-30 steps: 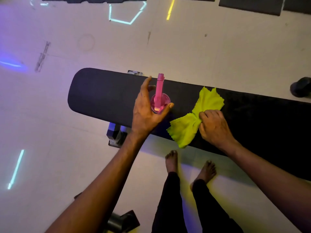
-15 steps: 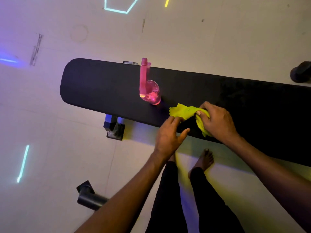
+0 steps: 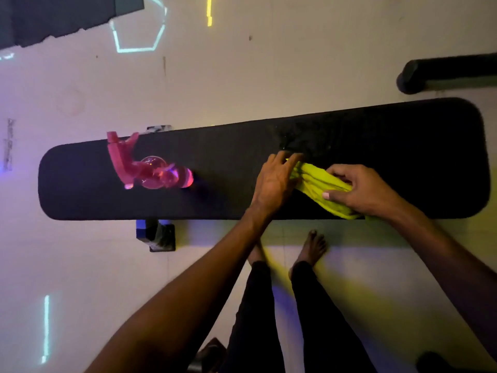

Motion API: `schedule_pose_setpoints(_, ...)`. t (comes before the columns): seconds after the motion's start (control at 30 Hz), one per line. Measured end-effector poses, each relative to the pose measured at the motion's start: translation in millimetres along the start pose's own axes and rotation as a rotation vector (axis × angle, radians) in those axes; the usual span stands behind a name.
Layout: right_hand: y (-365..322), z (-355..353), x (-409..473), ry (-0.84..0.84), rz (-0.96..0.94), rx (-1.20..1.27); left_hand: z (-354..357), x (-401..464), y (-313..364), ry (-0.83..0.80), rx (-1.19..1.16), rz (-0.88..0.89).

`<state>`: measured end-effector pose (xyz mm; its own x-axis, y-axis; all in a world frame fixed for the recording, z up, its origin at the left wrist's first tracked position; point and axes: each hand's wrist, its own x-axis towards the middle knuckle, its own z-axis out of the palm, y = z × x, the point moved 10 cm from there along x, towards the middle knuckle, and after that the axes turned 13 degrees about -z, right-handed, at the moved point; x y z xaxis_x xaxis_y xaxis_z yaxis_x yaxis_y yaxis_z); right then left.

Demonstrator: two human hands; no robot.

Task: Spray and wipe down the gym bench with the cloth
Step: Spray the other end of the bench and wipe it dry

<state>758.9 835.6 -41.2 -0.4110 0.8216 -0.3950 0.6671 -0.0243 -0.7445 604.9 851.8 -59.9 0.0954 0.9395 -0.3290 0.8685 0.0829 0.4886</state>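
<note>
A long black gym bench (image 3: 228,189) lies across the view. A pink spray bottle (image 3: 146,170) stands on its left part, with no hand on it. A bunched yellow-green cloth (image 3: 320,188) lies on the bench's middle right, stretched between both hands. My left hand (image 3: 274,181) grips the cloth's left end. My right hand (image 3: 363,191) pinches its right part, near the bench's front edge.
The bench stands on a pale floor with coloured light reflections. Its metal foot (image 3: 158,236) shows under the front left. A black padded bar (image 3: 446,72) lies at the far right. My bare feet (image 3: 309,249) stand just in front of the bench. A dark mat (image 3: 59,14) is at top left.
My left hand let go of the spray bottle, which stays standing on the bench, and moved right to take the cloth. Both hands bunched the cloth and shifted it along the bench.
</note>
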Motion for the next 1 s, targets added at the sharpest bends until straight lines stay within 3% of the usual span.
schedule_pose_setpoints(0.1, 25, -30, -23, 0.046, 0.018, -0.056, 11, 19, 41, -0.092, 0.13, 0.126)
schedule_pose_setpoints(0.17, 44, -55, -41, 0.153, 0.05, -0.08, 10, 29, 65, -0.13, 0.085, 0.158)
schedule_pose_setpoints(0.53, 121, -172, -157, 0.814, 0.211, -0.427, 11, 96, 215, -0.083, 0.071, 0.447)
schedule_pose_setpoints(0.67, 148, -208, -188, 0.977, 0.309, -0.418, 36, 119, 289, -0.054, 0.185, 0.561)
schedule_pose_setpoints(0.87, 155, -213, -210, 1.165, 0.263, -0.484, 43, 137, 359, 0.072, 0.22, 0.655)
schedule_pose_setpoints(1.0, 159, -170, -197, 1.103, 0.261, -0.552, 67, 150, 337, 0.1, 0.203, 0.584)
